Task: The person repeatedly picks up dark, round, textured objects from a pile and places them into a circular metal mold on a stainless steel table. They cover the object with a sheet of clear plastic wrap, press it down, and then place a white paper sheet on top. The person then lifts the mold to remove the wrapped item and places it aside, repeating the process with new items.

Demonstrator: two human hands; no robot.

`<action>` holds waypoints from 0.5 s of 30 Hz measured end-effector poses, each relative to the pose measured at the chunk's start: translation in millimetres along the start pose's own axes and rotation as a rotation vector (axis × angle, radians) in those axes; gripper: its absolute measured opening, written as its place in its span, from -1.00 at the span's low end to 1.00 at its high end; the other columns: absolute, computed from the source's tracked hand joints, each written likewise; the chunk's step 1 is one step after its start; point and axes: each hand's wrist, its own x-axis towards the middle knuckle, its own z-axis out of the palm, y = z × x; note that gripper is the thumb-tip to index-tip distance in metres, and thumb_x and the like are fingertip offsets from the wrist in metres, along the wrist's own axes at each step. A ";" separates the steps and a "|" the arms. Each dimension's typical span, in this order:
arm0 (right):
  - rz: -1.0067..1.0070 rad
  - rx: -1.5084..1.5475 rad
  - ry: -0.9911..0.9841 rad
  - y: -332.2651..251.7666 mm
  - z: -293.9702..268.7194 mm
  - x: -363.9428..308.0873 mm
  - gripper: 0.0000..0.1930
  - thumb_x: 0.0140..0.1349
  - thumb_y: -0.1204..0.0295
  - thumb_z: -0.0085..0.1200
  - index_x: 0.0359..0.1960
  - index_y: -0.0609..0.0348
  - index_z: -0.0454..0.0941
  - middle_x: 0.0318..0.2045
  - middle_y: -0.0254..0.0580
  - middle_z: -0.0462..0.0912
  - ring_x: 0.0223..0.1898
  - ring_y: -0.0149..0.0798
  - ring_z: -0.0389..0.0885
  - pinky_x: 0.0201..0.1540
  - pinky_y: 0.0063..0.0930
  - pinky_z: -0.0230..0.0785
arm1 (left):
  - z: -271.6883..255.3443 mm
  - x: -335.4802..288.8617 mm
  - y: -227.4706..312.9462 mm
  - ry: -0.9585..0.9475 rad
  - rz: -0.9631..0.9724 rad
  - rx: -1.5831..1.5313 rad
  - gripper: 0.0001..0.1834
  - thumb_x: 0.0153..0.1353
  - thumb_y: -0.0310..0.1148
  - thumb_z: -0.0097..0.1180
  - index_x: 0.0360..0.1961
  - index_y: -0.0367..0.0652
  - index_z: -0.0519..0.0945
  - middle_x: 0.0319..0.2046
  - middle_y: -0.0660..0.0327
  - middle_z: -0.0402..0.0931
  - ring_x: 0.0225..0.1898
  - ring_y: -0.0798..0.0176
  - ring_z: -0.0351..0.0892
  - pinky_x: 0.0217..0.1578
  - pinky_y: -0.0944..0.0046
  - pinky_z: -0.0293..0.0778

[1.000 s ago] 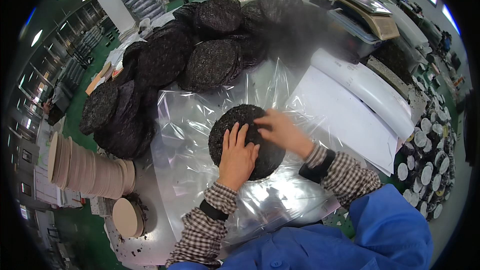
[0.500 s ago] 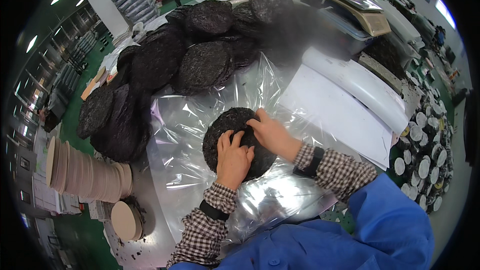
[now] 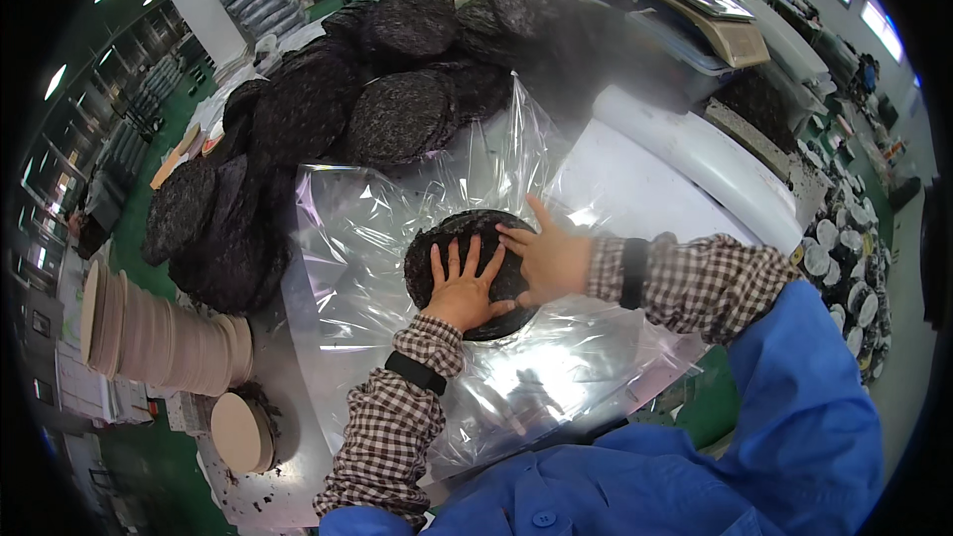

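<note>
A round, blackish disc of what looks like dried seaweed (image 3: pixel 437 243) lies on a sheet of crinkled clear plastic film (image 3: pixel 347 238). Flat on top of it rests my left hand (image 3: pixel 463 295), its fingers spread. My right hand (image 3: pixel 552 258) lies at the disc's right edge, fingers apart, with fingertips reaching onto the disc close to the left hand's fingers. Neither hand grips anything. Parts of the disc's top and right edge are hidden beneath my hands.
Behind the film, more dark discs (image 3: pixel 402 119) are heaped. At left stand a row of round beige boards (image 3: pixel 169 333) and a shorter stack (image 3: pixel 241 432). White sheets (image 3: pixel 615 164) with a roll lie at right, near a scale (image 3: pixel 700 0). Several white-topped round pieces (image 3: pixel 824 238) pile farther right.
My left hand's fingers have spread and flattened over the disc. My right hand has gone from bent fingers on the disc's upper right to spread fingers along its right edge.
</note>
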 end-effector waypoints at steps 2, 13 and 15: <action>-0.105 0.558 0.147 31.5 4.1 -18.0 -0.51 0.34 -0.02 -0.12 -0.05 0.09 0.67 0.28 -0.10 0.41 0.38 -0.18 0.22 0.43 0.25 -0.53 | 4.1 6.8 1.6 0.038 0.052 -0.066 -0.01 0.07 0.19 0.24 0.44 0.16 0.07 0.46 -0.17 -0.19 0.45 -0.43 -0.35 0.31 -0.47 -0.53; -0.217 0.379 0.552 -3.1 114.8 -116.3 -0.49 0.46 0.19 -0.23 0.42 -0.17 0.15 0.48 -0.18 0.00 0.48 0.04 -0.10 0.47 0.17 -0.34 | -7.1 -5.1 14.4 0.118 0.053 0.000 0.01 0.10 0.18 0.20 0.49 0.35 -0.07 0.45 -0.16 -0.16 0.40 -0.50 -0.19 0.32 -0.47 -0.43; -0.227 0.650 0.855 -32.8 131.2 -64.5 -0.31 0.27 0.02 -0.02 0.43 -0.29 0.10 0.51 -0.20 -0.17 0.49 0.16 -0.33 0.39 0.40 -0.55 | -13.1 -1.4 18.7 0.096 0.050 -0.013 -0.01 0.10 0.10 0.21 0.49 0.34 -0.06 0.45 -0.16 -0.16 0.41 -0.51 -0.24 0.32 -0.47 -0.47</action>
